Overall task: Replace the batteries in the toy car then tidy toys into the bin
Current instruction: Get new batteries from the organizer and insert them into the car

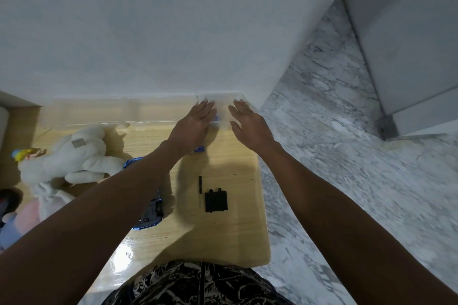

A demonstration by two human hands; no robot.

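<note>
Both my hands reach to the far right corner of the wooden table [230,235]. My left hand [195,122] and my right hand [247,124] hover with fingers spread over a small clear plastic box [223,104] against the wall; whether they touch it I cannot tell. A blue battery pack [199,148] peeks out under my left wrist. The blue toy car [151,213] lies mostly hidden beneath my left forearm. A black battery cover [216,202] and a thin black screwdriver [200,190] lie side by side in the table's middle.
A large clear bin [91,112] stands at the back left by the wall. A white plush toy [74,156] and a small yellow-haired doll [26,153] lie on the left. Marble floor [347,181] drops off past the table's right edge.
</note>
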